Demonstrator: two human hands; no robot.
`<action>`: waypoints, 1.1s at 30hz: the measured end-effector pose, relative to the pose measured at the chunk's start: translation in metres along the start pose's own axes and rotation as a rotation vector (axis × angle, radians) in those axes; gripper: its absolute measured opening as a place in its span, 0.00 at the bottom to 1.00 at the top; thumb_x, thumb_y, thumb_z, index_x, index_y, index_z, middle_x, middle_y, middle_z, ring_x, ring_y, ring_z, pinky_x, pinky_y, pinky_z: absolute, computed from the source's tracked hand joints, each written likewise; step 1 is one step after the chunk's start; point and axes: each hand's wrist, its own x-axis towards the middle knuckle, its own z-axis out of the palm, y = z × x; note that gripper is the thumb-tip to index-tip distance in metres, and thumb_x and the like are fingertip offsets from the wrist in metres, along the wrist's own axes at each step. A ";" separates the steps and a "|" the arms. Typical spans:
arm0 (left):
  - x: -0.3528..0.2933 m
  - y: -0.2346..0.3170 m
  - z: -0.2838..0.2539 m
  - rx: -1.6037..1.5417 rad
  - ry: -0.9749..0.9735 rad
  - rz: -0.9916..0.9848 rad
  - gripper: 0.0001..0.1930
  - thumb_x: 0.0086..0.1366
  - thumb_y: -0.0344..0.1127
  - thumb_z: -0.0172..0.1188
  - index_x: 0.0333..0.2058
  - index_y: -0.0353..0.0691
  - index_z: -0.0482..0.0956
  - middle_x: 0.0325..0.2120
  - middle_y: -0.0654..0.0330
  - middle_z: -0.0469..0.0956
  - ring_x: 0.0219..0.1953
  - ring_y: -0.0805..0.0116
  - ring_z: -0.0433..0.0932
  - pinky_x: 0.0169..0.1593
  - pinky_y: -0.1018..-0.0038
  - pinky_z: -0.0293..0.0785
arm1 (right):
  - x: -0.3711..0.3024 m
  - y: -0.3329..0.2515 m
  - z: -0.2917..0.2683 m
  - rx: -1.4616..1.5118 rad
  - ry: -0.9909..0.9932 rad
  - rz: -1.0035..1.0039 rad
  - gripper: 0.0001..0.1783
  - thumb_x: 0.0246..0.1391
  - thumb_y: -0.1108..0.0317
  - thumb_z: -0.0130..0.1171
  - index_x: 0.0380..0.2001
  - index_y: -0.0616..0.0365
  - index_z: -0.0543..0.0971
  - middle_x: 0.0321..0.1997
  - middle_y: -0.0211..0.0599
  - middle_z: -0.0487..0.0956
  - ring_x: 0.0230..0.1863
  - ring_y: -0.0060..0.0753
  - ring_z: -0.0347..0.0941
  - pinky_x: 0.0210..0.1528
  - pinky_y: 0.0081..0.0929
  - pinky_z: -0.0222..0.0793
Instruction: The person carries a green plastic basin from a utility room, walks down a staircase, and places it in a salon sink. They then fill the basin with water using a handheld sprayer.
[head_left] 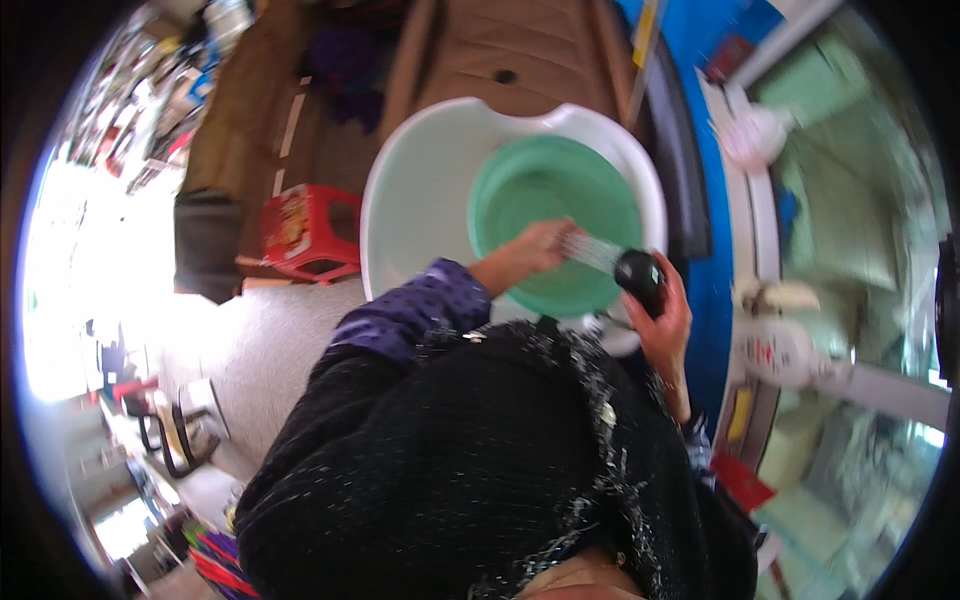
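My right hand is wrapped round a black shower head, which points left. A spray of water runs from it to my left hand, whose fingers reach into the stream with nothing seen in them. Fingertip detail there is blurred. Below both hands lies a round green basin, set inside a larger white sink with a notched far rim.
Beyond the sink stretches a brown padded seat. A red plastic stool stands left of the sink, near a dark bin-like object. To the right are a blue surface, a glass-fronted case and white fan-like objects.
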 end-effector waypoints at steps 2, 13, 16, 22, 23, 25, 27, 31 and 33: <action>-0.004 0.014 0.006 -0.024 0.060 0.053 0.15 0.64 0.39 0.45 0.38 0.33 0.71 0.35 0.53 0.74 0.39 0.62 0.73 0.47 0.68 0.70 | 0.008 0.001 -0.003 0.053 -0.021 0.005 0.34 0.42 0.79 0.60 0.55 0.61 0.61 0.47 0.40 0.71 0.47 0.27 0.69 0.47 0.23 0.66; -0.036 0.034 0.028 0.085 0.088 0.005 0.14 0.65 0.39 0.44 0.37 0.33 0.71 0.38 0.52 0.74 0.41 0.61 0.73 0.47 0.68 0.70 | 0.016 -0.007 0.009 0.046 -0.087 0.044 0.34 0.43 0.79 0.60 0.55 0.61 0.61 0.48 0.40 0.70 0.47 0.27 0.69 0.50 0.25 0.66; -0.029 0.029 0.022 0.089 0.113 0.051 0.12 0.64 0.38 0.45 0.36 0.33 0.71 0.36 0.54 0.74 0.39 0.61 0.74 0.46 0.68 0.71 | 0.018 -0.003 0.008 0.022 -0.081 0.048 0.34 0.43 0.78 0.60 0.55 0.61 0.61 0.48 0.40 0.70 0.47 0.27 0.69 0.50 0.25 0.66; -0.024 0.031 0.003 0.138 0.206 0.105 0.11 0.63 0.36 0.48 0.35 0.35 0.73 0.31 0.57 0.74 0.34 0.65 0.74 0.42 0.71 0.73 | 0.021 0.001 0.007 0.040 -0.031 0.030 0.33 0.43 0.78 0.60 0.55 0.61 0.61 0.47 0.40 0.71 0.47 0.28 0.69 0.50 0.25 0.66; -0.024 0.033 0.001 0.113 0.253 0.098 0.11 0.63 0.37 0.47 0.34 0.35 0.73 0.30 0.57 0.74 0.33 0.66 0.74 0.41 0.72 0.73 | 0.022 0.000 0.007 0.042 -0.028 0.033 0.33 0.43 0.78 0.60 0.55 0.61 0.61 0.47 0.40 0.71 0.47 0.28 0.69 0.50 0.25 0.66; -0.025 0.035 -0.002 0.118 0.223 0.085 0.11 0.63 0.37 0.48 0.35 0.35 0.73 0.30 0.57 0.74 0.34 0.65 0.74 0.41 0.72 0.73 | 0.022 0.000 0.006 0.037 -0.021 0.049 0.33 0.43 0.78 0.60 0.55 0.61 0.61 0.47 0.40 0.71 0.48 0.28 0.69 0.50 0.25 0.66; -0.026 0.037 -0.002 0.091 0.235 0.075 0.11 0.63 0.37 0.48 0.35 0.34 0.73 0.30 0.56 0.75 0.34 0.65 0.74 0.41 0.72 0.73 | 0.023 0.000 0.005 0.039 -0.016 0.070 0.33 0.43 0.78 0.60 0.55 0.61 0.61 0.48 0.40 0.71 0.48 0.28 0.69 0.51 0.25 0.65; -0.031 0.038 0.000 0.083 0.249 0.057 0.11 0.63 0.37 0.47 0.37 0.35 0.73 0.34 0.54 0.75 0.37 0.62 0.73 0.44 0.71 0.72 | 0.023 0.003 0.003 0.028 0.006 0.045 0.33 0.43 0.79 0.60 0.54 0.62 0.61 0.48 0.40 0.71 0.49 0.28 0.68 0.51 0.26 0.65; -0.034 0.037 0.003 0.157 0.280 0.058 0.12 0.63 0.37 0.48 0.39 0.36 0.73 0.37 0.54 0.74 0.40 0.61 0.73 0.47 0.70 0.69 | 0.024 0.005 0.001 0.051 0.021 0.062 0.33 0.43 0.79 0.60 0.54 0.62 0.61 0.48 0.40 0.71 0.49 0.28 0.68 0.51 0.25 0.65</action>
